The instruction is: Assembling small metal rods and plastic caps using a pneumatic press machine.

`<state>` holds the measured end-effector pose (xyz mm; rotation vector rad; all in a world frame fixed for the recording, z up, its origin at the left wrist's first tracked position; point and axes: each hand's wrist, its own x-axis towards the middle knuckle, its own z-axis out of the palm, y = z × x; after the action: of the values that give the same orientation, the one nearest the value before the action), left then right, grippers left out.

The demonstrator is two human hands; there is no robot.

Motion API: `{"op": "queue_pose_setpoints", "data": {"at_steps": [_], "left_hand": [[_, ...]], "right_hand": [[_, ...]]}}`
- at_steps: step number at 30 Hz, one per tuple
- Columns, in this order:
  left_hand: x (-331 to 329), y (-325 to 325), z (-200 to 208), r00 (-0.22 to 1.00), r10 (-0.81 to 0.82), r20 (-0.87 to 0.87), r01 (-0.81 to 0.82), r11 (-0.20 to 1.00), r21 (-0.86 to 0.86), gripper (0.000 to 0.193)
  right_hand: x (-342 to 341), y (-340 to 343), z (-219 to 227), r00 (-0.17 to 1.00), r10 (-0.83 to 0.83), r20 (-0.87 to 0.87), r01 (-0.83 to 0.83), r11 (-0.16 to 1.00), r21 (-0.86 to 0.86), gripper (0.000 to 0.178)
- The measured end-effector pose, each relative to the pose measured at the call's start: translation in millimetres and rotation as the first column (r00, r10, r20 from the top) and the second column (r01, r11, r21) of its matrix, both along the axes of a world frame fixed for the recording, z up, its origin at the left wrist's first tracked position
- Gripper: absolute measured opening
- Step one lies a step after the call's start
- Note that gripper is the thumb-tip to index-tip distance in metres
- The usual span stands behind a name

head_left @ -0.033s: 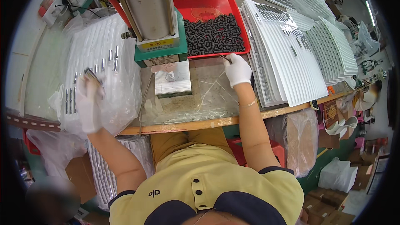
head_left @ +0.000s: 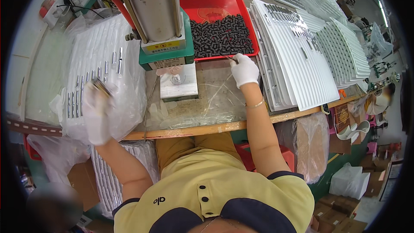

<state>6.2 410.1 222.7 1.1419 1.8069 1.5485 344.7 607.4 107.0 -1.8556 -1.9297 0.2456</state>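
Observation:
My left hand (head_left: 98, 112), in a white glove and blurred by motion, is closed on a bunch of slim metal tubes (head_left: 101, 87). It hovers over a ribbed white tray wrapped in clear plastic (head_left: 125, 99), where shiny metal tubes (head_left: 119, 66) lie in rows of grooves. My right hand (head_left: 246, 72), also gloved in white, pinches a thin dark pointed tool (head_left: 231, 58), possibly tweezers. That hand is by the front rim of a red tray (head_left: 254, 34) heaped with short black cylindrical pieces (head_left: 222, 36). Its fingertips are partly hidden.
A press with a green head (head_left: 168, 58) stands between my hands, over a pale metal block (head_left: 179, 87). Stacked white ribbed trays (head_left: 297, 69), some holding metal parts, lean at the right. The table's wooden front edge (head_left: 194, 131) runs close to my body.
My left hand has shifted slightly down and right with the metal tubes, uncovering more tubes in the tray. The right hand has moved a little to the left.

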Motion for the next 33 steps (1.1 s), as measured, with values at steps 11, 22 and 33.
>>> {"op": "queue_pose_setpoints", "data": {"at_steps": [11,22,33], "left_hand": [[109,29,-91,0.847,-0.410,0.340,0.459,0.885,-0.076,0.017],[126,68,-122,0.919,-0.377,0.113,0.380,0.925,-0.003,0.017],[154,70,-117,0.888,-0.437,-0.143,0.442,0.897,0.008,0.016]], "right_hand": [[-25,43,6,0.935,0.096,0.340,-0.037,0.984,-0.175,0.016],[-4,-57,62,0.793,0.312,-0.524,-0.438,0.889,-0.134,0.014],[9,-83,87,0.849,0.529,0.008,-0.529,0.849,-0.009,0.013]]}}
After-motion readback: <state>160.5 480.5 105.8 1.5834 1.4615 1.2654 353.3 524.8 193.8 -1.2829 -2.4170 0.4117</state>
